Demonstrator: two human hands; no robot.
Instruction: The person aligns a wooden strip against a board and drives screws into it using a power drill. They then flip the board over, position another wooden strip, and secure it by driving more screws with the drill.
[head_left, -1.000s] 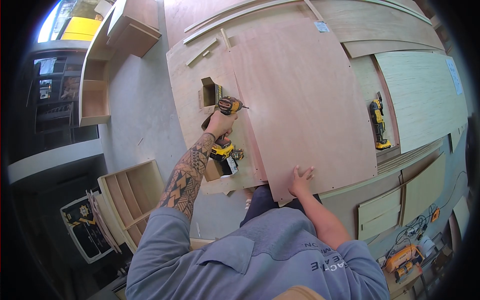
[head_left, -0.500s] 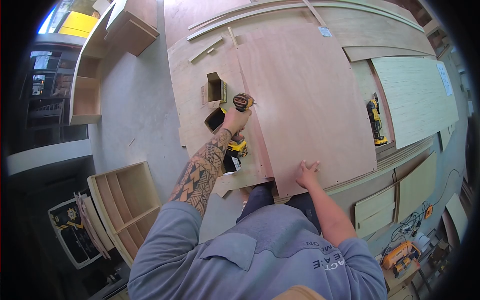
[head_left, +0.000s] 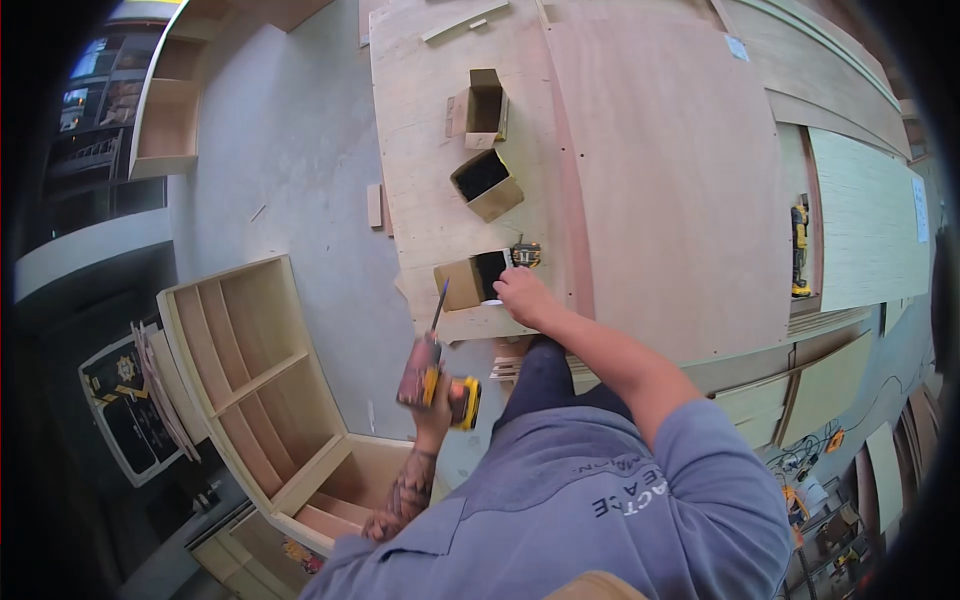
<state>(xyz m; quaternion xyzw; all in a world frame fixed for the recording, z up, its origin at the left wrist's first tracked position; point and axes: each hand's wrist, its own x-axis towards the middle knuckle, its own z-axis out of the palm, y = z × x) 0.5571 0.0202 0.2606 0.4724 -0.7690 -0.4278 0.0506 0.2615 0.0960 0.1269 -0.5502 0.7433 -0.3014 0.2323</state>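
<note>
**Drill in the left hand, right hand at a cardboard box**

Nearest, at 6 o'clock: a grey sweatshirt filling the bottom of the view. Just above it, toward 7 o'clock, grips a cordless drill in the left hand, fingers wrapped tight round the handle. Holds it clear of the desk and over the floor, long bit slanting up toward 12.

Reaches across with the right hand to an open cardboard box lying on its side at the near edge of the desk, about the middle of the view. Fingertips at the box's dark mouth. Cannot tell whether those fingers are closed on anything. Just beyond the knuckles, toward 12 and right beside the box: a small dark-and-metal object, too small to name.

Farther toward 12, on the same pale plywood desk: a second open box, then a third box. Toward 2 o'clock from them, lying flat: a large reddish plywood panel, small holes along its left edge. At 3 o'clock, past that panel: a second yellow drill lying beside a pale board.

At 8 o'clock, on the concrete floor: an open wooden shelf unit. Far off at 11 o'clock: another shelf unit.
</note>
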